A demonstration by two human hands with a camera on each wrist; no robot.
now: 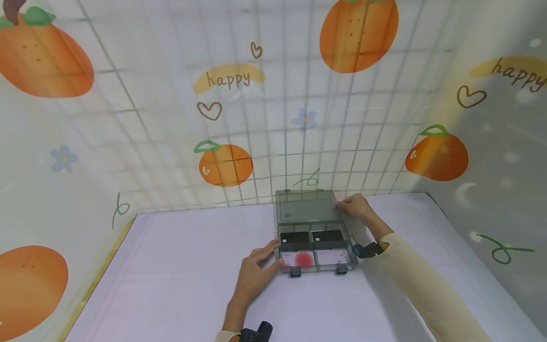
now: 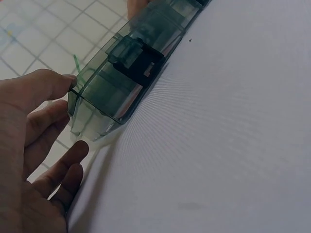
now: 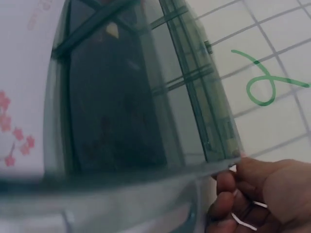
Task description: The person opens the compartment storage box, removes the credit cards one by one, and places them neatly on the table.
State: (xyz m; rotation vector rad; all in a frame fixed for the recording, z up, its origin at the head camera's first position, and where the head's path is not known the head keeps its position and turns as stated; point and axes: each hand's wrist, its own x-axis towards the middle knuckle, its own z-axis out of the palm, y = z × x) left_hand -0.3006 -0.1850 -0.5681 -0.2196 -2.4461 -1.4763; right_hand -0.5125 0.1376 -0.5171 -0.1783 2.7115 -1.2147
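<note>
A see-through dark green plastic storage case [image 1: 318, 267] lies on the table with its hinged lid [image 1: 305, 209] raised toward the back. Dark cards or blocks [image 1: 295, 237] fill its rear compartments. In the front ones lie white cards, one with a red disc [image 1: 304, 259], the other with small pink blossoms [image 3: 17, 133]. My left hand [image 1: 254, 271] touches the case's left wall, thumb and fingertips right at the edge; the lower fingers are off it in the left wrist view. My right hand [image 1: 358, 206] pinches the lid's right edge between thumb and curled fingers.
Two black latches [image 1: 295, 272] stick out from the case's front edge. Just behind stands a grid-patterned curtain [image 1: 299, 142] with orange prints, and the back edge of the white table [image 1: 179, 275] meets it. A grey curtain [image 1: 504, 199] borders the right side.
</note>
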